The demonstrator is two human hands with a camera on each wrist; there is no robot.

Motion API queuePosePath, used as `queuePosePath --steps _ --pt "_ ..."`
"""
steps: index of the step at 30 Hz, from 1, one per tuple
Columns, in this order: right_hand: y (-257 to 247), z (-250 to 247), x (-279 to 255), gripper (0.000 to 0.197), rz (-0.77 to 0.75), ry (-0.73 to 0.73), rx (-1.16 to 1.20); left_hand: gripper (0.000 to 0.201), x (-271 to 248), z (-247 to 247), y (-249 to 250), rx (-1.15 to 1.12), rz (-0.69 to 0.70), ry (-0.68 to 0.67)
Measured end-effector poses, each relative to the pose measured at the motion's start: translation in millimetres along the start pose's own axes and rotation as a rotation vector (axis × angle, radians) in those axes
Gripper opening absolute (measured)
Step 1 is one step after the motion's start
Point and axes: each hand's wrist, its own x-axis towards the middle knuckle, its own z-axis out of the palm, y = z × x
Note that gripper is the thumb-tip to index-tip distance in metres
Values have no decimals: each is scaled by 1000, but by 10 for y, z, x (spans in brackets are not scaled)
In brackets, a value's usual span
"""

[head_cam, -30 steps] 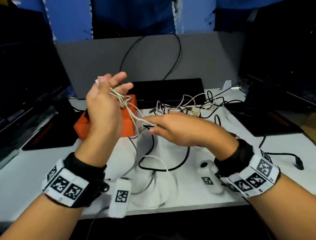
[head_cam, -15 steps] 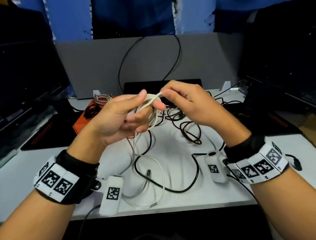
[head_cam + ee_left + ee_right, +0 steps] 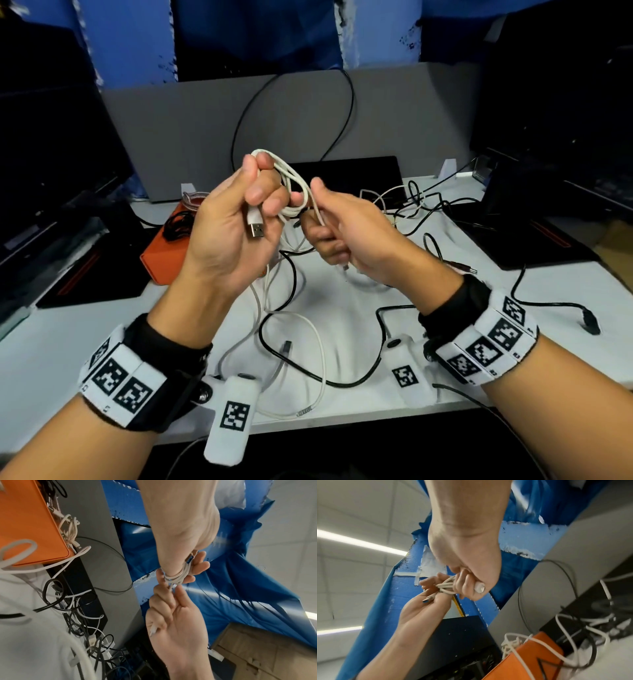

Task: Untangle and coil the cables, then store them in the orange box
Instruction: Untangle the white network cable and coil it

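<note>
A white cable (image 3: 293,186) is coiled around the fingers of my left hand (image 3: 263,192), raised above the table, and its USB plug (image 3: 255,228) lies against the palm. My right hand (image 3: 315,219) is just to the right and pinches the same cable's free end. In the right wrist view that end's white connector (image 3: 479,588) sticks out of the curled right fingers. The left wrist view shows the coil (image 3: 176,577) wrapped on the left fingers. The orange box (image 3: 161,260) stands on the table behind and left of my left hand, with coiled cables (image 3: 178,222) in it.
Tangled black and white cables (image 3: 400,202) lie at the back right of the white table (image 3: 342,308). A black cable loop (image 3: 342,382) and a white one (image 3: 318,342) lie near the front edge. Black devices flank the table; a grey partition (image 3: 191,130) stands behind.
Both hands have risen and come together. The left hand has curled round the white cable, the coil has grown, and the right hand now pinches the cable's free end beside the coil.
</note>
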Motion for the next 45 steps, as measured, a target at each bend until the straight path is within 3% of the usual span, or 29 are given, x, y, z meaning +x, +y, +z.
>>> queuePosePath --steps 2,4,11,13,17,19,22,25,28,31,34,39,43,45 --pt "40 92 15 53 37 52 101 27 -31 42 -46 109 30 21" --pt "68 174 7 47 14 140 151 27 -62 70 -77 210 50 25" --pt "-135 143 -51 38 -161 333 164 29 -79 116 -115 634 177 58" --pt "-218 104 -85 36 -187 316 261 29 -82 70 -119 725 171 80" --pt "-271 40 -116 34 -146 169 506 29 -85 60 -106 699 93 62" --pt "-264 -12 -94 34 -153 194 384 28 -88 55 -80 734 34 64" --pt "-264 -95 -67 34 -239 275 -42 33 -69 17 -33 903 -48 68" --pt "-221 -104 -61 36 -341 295 -318 30 -68 9 33 1124 20 66" --pt "-177 -67 -62 35 -348 271 -342 25 -74 16 70 1324 78 84" --pt "-165 -55 -52 34 -360 214 -279 22 -75 -19 62 1293 116 122" --pt "-197 -106 -49 36 -334 207 -301 24 -61 -25 68 1199 99 67" --pt "-292 -218 -78 35 -361 243 -437 12 -33 -99 293 1031 -136 -126" --pt "-289 -207 -92 32 -381 289 -706 7 -33 -115 400 945 -122 -50" --pt "-267 -166 -92 30 -391 305 -752 12 -30 -67 385 795 -84 -4"
